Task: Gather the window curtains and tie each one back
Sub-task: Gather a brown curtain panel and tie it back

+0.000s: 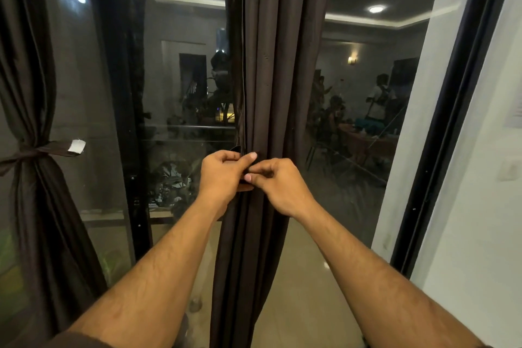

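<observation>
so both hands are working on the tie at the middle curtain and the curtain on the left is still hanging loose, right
Not quite. In the head view the left curtain is already gathered and cinched with a knotted tie, not hanging loose. The rest holds: the left hand and right hand both pinch the dark tie at the middle curtain.

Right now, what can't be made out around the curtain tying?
Head view only:
- Tie strap on the middle curtain: mostly covered by the left hand and right hand; fastened or not, unknown.
- Both hands' fingertips: curled into dark fabric, exact pinch unclear.
- Left curtain: cut off by the frame edge; its tie runs out of view.
- Curtain tops and hems: outside the frame.
</observation>
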`<state>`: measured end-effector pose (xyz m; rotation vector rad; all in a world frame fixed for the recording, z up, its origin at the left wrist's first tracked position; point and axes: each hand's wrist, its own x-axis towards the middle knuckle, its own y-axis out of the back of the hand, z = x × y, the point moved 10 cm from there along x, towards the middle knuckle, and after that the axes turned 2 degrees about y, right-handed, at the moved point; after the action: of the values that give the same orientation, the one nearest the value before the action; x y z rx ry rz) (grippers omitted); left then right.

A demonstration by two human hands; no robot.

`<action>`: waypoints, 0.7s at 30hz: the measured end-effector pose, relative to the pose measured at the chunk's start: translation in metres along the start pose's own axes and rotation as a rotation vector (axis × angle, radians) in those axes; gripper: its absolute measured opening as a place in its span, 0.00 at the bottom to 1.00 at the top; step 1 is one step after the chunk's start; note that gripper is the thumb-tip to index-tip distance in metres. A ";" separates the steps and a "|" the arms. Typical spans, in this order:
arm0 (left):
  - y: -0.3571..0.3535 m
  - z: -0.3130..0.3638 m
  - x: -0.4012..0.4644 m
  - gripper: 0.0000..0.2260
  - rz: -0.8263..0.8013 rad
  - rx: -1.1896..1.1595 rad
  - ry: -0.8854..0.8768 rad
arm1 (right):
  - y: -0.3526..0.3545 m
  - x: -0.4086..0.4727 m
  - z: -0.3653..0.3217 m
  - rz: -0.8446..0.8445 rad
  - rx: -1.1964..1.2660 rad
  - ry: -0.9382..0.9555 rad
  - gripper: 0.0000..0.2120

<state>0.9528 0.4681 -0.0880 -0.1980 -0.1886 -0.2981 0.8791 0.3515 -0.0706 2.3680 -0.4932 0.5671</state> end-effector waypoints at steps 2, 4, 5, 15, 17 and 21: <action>0.005 0.003 0.007 0.04 0.046 0.042 -0.014 | 0.008 -0.002 0.002 0.042 0.012 -0.002 0.07; 0.014 0.003 0.013 0.03 0.082 0.085 -0.009 | 0.042 -0.002 0.007 0.281 0.021 -0.018 0.08; 0.019 0.003 0.015 0.03 0.093 0.099 -0.002 | 0.063 -0.001 0.014 0.429 0.019 -0.053 0.10; 0.046 -0.002 0.046 0.09 0.121 0.178 0.010 | 0.043 0.076 0.040 0.258 0.383 -0.304 0.47; 0.046 -0.007 0.052 0.16 0.126 0.126 0.022 | 0.037 0.083 0.033 0.235 0.344 -0.233 0.32; 0.026 -0.007 0.060 0.27 0.021 0.122 -0.014 | 0.019 0.088 0.025 0.182 0.367 -0.176 0.20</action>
<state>1.0182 0.4743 -0.0865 -0.0811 -0.2175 -0.2633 0.9502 0.3031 -0.0336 2.7569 -0.7430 0.5727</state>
